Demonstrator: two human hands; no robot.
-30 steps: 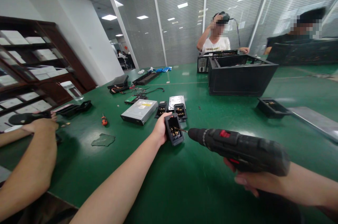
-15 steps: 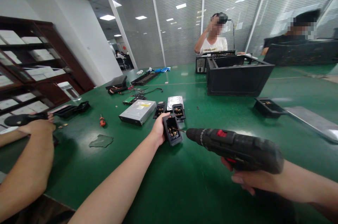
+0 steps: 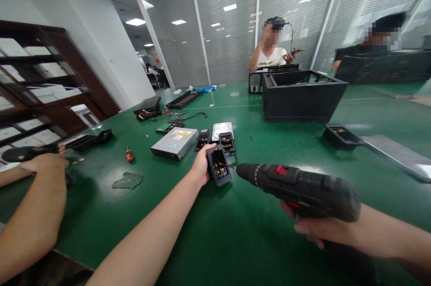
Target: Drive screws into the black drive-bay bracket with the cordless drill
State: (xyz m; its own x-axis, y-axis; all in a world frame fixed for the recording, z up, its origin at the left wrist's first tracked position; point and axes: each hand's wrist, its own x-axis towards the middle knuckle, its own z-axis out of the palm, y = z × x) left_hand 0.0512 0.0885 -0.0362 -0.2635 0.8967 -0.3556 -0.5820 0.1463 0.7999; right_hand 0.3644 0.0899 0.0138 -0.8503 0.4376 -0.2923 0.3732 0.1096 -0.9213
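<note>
Gripping a black box [image 3: 222,180] by its left side, the left hand [image 3: 201,169] holds it tilted, open face to the near side, over the middle of the green table [image 3: 262,245]; brass-coloured pieces sit inside. The right hand [image 3: 321,228] has its fingers curled round the handle of a black drill [image 3: 299,187], whose bit [image 3: 229,166] reaches into the box from the right; whether it touches a piece I cannot tell. Just beyond, a left tray [image 3: 198,147] and a middle tray [image 3: 229,151] contain similar brass pieces, next to a hard disk [image 3: 222,128]. Farther right, another tray [image 3: 343,143] also has some, and a large black case [image 3: 299,104] stands open-topped on the far side. A screwdriver [image 3: 129,156] lies to the left. Around the table are a bookcase [image 3: 57,43] filled with white boxes [image 3: 43,93] and a glass wall [image 3: 232,52] with blinds. The silver drive [image 3: 175,142] bears a white and yellow label [image 3: 182,134], its print too small to read.
</note>
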